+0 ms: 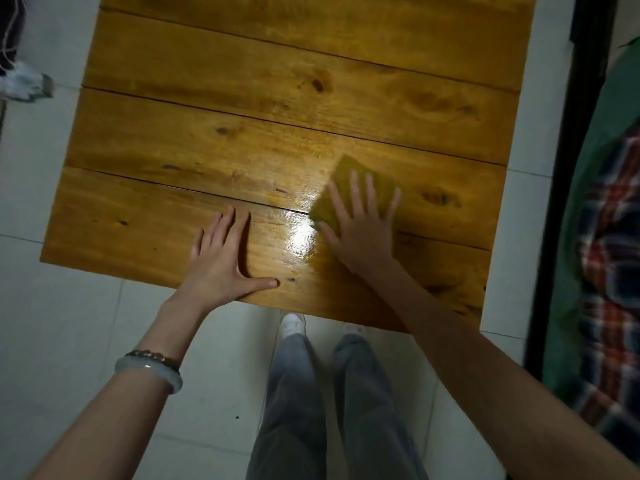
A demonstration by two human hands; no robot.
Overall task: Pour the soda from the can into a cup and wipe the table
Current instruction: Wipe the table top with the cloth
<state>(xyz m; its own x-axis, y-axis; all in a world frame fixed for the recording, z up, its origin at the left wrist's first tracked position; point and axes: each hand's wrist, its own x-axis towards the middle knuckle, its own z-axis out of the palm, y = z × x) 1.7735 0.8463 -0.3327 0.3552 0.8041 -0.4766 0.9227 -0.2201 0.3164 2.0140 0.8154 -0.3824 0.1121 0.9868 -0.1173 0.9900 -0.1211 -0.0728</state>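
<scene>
A wooden plank table [242, 116] fills the upper view. My right hand [360, 226] lies flat with straight fingers on a yellow-green cloth [341, 183], pressing it onto the table right of centre. A wet, shiny patch [301, 233] shows just left of the cloth. My left hand [221, 261] rests flat on the table near its front edge, fingers spread, holding nothing. A pale bangle and a bead bracelet sit on my left wrist. No can or cup is in view.
White floor tiles [69, 334] surround the table. My legs in grey trousers [329, 410] stand at the front edge. A dark frame [568, 168] and plaid fabric [609, 271] lie close on the right. Another person's shoe [24, 84] is at far left.
</scene>
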